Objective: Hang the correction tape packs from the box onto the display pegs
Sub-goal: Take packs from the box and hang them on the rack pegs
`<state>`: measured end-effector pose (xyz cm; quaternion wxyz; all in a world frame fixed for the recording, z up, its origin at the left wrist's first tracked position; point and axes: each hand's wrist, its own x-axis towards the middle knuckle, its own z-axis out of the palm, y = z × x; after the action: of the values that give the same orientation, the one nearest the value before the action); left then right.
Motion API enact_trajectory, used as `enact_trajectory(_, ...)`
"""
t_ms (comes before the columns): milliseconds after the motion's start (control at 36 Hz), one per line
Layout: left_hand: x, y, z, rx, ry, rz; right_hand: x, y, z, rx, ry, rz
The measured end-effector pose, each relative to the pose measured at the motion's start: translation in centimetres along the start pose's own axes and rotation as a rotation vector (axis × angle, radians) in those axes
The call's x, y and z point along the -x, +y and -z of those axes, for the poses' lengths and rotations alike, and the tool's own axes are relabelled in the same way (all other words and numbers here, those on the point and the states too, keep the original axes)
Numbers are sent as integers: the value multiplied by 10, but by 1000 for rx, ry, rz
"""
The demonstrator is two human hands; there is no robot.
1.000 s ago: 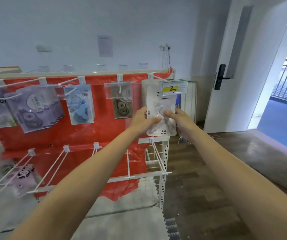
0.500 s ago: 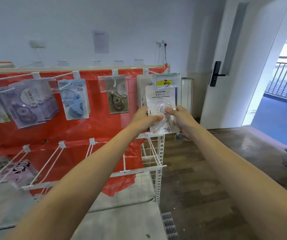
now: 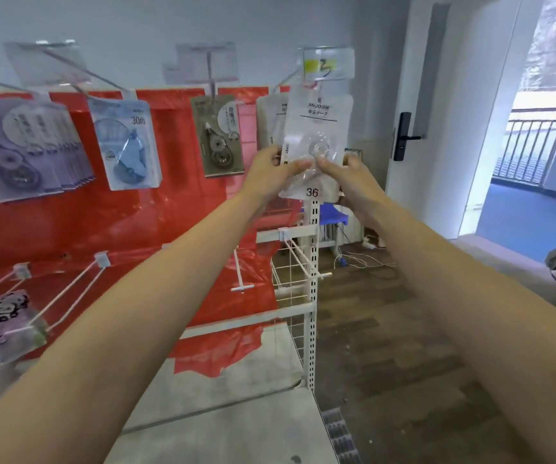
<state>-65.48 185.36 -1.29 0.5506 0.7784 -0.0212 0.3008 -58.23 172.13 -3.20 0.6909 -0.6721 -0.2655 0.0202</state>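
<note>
Hanging along upper pegs: purple packs (image 3: 25,149), blue pack (image 3: 126,145), brown pack (image 3: 218,135). Pinching white pack (image 3: 317,142) between left hand (image 3: 270,172) and right hand (image 3: 353,179), thumbs on front, raising it just under tag (image 3: 328,65).

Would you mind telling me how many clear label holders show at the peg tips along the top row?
3: left label holder, blank; middle label holder; right label holder, marked 3. Others may lie out of frame.
</note>
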Motion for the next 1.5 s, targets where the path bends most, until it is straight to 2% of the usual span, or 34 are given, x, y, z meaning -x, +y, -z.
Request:
enact_trajectory(111,-3,-5,0,28,22,-54,-4,2,-4,13,6,50)
enact_trajectory(306,-9,-6,1,38,43,-72,-4,-10,-13,-46,118,84)
enact_trajectory(472,-16,1,1,67,48,-65,-16,-25,-9,-26,121,87)
enact_trajectory(667,-17,6,9,107,13,-21,-18,-38,-10,-14,94,33)
enact_trajectory(750,-17,7,11,35,-15,2,-16,-35,-12,-36,44,-15)
enact_trajectory(889,-21,11,13,13,-67,77,-20,-28,-8,-64,85,-41)
enact_trajectory(1139,-20,31,17,9,-44,168,-16,-52,-12,-37,138,-160)
enact_trajectory(1306,-37,37,21,-167,-48,225,-24,-69,-10,117,120,-233)
enact_trajectory(1500,-54,13,15,-382,-111,329,-46,-49,-10,324,85,-269)
